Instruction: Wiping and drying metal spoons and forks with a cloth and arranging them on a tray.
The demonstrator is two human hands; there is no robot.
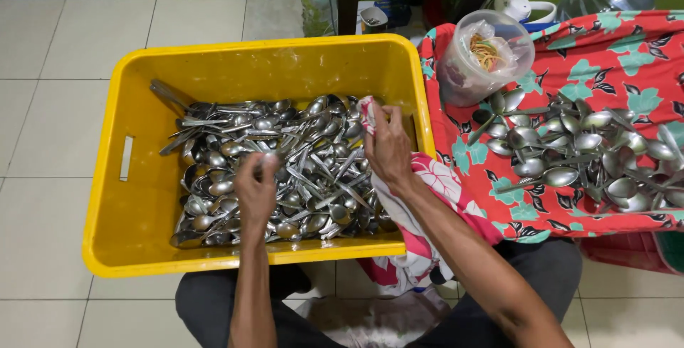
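We look down on a yellow plastic crate (142, 248) on the tiled floor (50, 134), heaped with metal spoons (285, 170). Our left hand (255, 188) reaches into the heap, fingers pinched around a spoon. Our right hand (388, 150) is closed on a pink floral cloth (427, 198) that drapes over the crate's right rim. To the right, a second pile of spoons (577, 152) lies on a red leaf-patterned cloth (634, 56), beside a clear plastic jar (484, 56) of rubber bands.
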